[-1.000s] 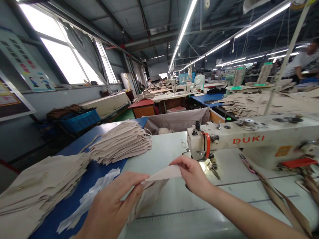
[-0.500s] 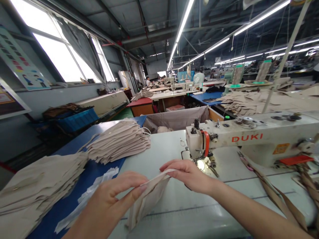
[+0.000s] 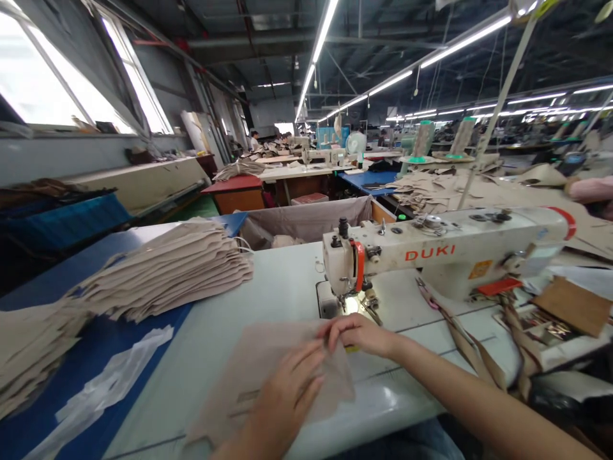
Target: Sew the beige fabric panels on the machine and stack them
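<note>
A beige fabric piece (image 3: pixel 268 348) lies on the pale sewing table, partly blurred, with a slot-like mark near its lower left part. My left hand (image 3: pixel 290 390) rests over it, fingers stretched toward the right and thumb apart. At the fabric's upper right edge, my right hand (image 3: pixel 357 335) bends its fingers and pinches the cloth, close in front of the needle area. Just behind that hand stands the head of a white sewing machine (image 3: pixel 341 265), its lamp lit. My fingertips hide part of the fabric's edge.
A stack of beige fabric pieces (image 3: pixel 182 271) sits at left, beside white strips (image 3: pixel 115 383) on a blue surface (image 3: pixel 158 370). Scissors (image 3: pixel 426 294) and brown straps (image 3: pixel 472 351) lie right of the machine head. A cloth-lined bin (image 3: pixel 306 220) stands behind the table.
The fabric piece, held up folded between both hands before, now lies spread on the table. My left hand has moved right, close to my right hand. The view has turned right.
</note>
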A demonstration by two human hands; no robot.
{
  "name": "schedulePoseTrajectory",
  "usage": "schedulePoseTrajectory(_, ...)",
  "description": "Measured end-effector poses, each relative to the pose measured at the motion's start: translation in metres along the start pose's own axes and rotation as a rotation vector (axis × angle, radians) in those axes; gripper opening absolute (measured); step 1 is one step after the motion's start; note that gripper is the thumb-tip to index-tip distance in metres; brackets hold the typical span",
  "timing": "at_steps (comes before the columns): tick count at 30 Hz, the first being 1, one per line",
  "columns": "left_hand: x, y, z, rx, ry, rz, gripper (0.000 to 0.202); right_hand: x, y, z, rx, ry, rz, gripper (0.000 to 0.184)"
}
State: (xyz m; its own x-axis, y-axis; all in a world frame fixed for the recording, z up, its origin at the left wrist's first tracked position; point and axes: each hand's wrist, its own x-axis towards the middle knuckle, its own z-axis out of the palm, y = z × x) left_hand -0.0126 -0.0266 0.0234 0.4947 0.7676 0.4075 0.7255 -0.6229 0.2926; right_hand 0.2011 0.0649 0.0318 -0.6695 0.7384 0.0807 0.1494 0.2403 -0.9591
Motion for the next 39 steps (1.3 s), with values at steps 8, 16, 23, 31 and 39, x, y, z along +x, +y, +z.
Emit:
schedulePoseTrajectory(8,0.010,-0.014,0.032,0.276,-0.375,-0.221,0.050,-0.032,0.016,0.002,-0.381,0.350,-0.082,0.044)
schedulePoseTrajectory(16,0.024,0.012,0.018,0.112,-0.361,-0.338,0.049,-0.062,0.032,0.035,-0.870,0.172,-0.319,0.033)
schedulePoseTrajectory(23,-0.046,-0.059,-0.054,0.198,0.068,-0.428,0.037,-0.062,0.053,0.020,-0.963,0.179,-0.470,0.032)
schedulePoseTrajectory(31,-0.120,-0.134,-0.141,0.525,0.078,-0.940,0.040,-0.062,0.050,0.019,-0.922,0.179,-0.453,0.031)
schedulePoseTrajectory(39,-0.083,-0.153,-0.134,0.576,-0.073,-0.977,0.028,-0.062,0.046,0.020,-0.934,0.218,-0.464,0.031)
